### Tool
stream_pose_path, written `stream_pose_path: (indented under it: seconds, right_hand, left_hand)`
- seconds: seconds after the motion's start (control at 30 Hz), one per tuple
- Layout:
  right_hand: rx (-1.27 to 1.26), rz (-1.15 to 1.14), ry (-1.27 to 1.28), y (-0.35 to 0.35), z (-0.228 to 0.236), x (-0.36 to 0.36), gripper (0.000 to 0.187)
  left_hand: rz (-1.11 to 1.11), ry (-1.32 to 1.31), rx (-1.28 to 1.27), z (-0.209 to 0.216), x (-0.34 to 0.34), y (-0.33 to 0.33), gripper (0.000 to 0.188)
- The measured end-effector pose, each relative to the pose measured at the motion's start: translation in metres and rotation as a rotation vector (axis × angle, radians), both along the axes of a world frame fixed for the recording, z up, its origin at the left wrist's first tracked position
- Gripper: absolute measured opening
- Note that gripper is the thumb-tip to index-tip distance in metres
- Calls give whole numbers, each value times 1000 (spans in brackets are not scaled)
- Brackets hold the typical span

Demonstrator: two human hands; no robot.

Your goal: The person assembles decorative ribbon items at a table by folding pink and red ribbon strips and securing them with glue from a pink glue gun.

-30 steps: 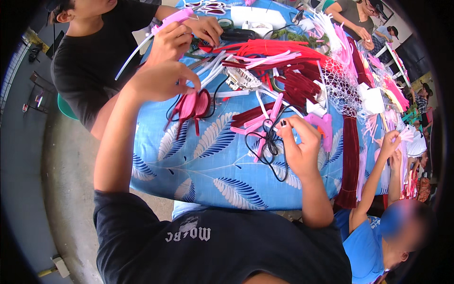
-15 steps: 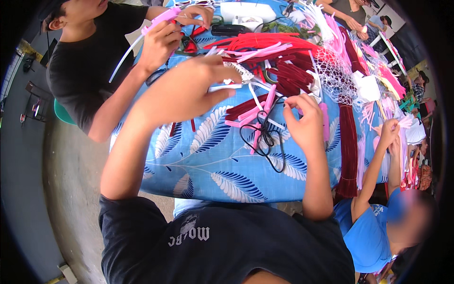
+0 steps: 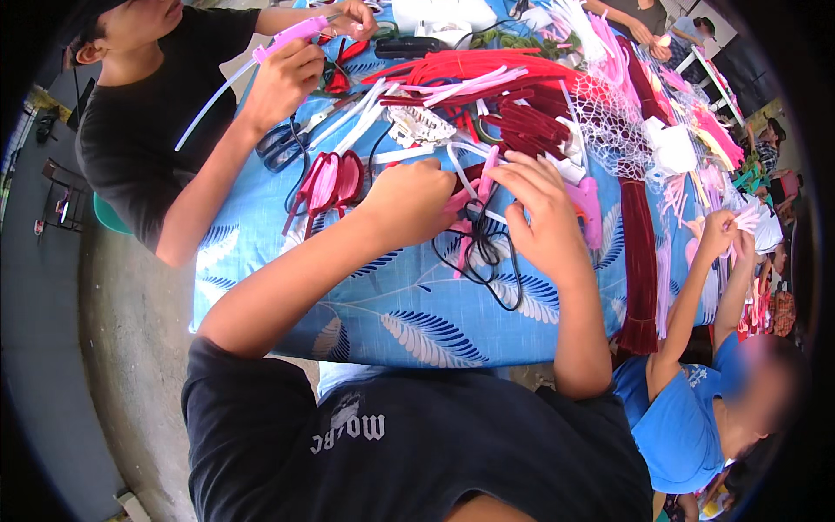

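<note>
Since half a second ago, left hand (image 3: 416,202) has dropped from mid-air to the table and now sits close to right hand (image 3: 541,216). Between them lies a pink strip (image 3: 484,178), on the blue leaf-print tablecloth (image 3: 409,313), just above a loop of black cord (image 3: 487,261). Left fingers are curled shut; what they grip cannot be told. Right fingers are spread, tips touching the strip. Red and white strips (image 3: 470,74) are piled beyond. Opposite, another person's hand (image 3: 283,78) holds a pink glue gun (image 3: 291,36).

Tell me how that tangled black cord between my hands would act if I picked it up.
Likely floppy: the black cord lies in loose loops on the blue tablecloth. Probably light, being thin. It may snag, since it runs under the right hand beside pink strips.
</note>
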State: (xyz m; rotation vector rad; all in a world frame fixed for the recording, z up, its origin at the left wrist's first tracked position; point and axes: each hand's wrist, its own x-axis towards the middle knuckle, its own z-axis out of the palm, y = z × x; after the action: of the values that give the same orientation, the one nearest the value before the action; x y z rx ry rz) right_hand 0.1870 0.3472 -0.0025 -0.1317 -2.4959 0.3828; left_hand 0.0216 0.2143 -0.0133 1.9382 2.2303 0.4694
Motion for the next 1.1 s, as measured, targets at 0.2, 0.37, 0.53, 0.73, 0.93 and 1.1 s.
stream_pose_path:
  seconds: [0.2,0.37,0.53,0.73,0.93,1.1]
  right_hand:
    - [-167,13,-35,4,2,4,8]
    - [-132,-9,-113,6,-9,4,9]
    - [-41,-96,-271,6,-11,6,12]
    - [-35,-180,-76,9,-7,5,11]
    - [-742,131,-18,-17,-11,-5,22]
    - [-853,71,60,-24,-23,-10,14]
  left_hand:
    - [7,-10,35,-6,-4,5,14]
    - [7,-208,-10,13,-13,3,12]
    - [-58,-395,48,18,-24,-3,14]
    - [-156,-756,-125,36,-40,-11,13]
    - [-206,-950,-115,25,-41,-18,13]
    - [-139,-1211,-120,32,-16,-13,19]
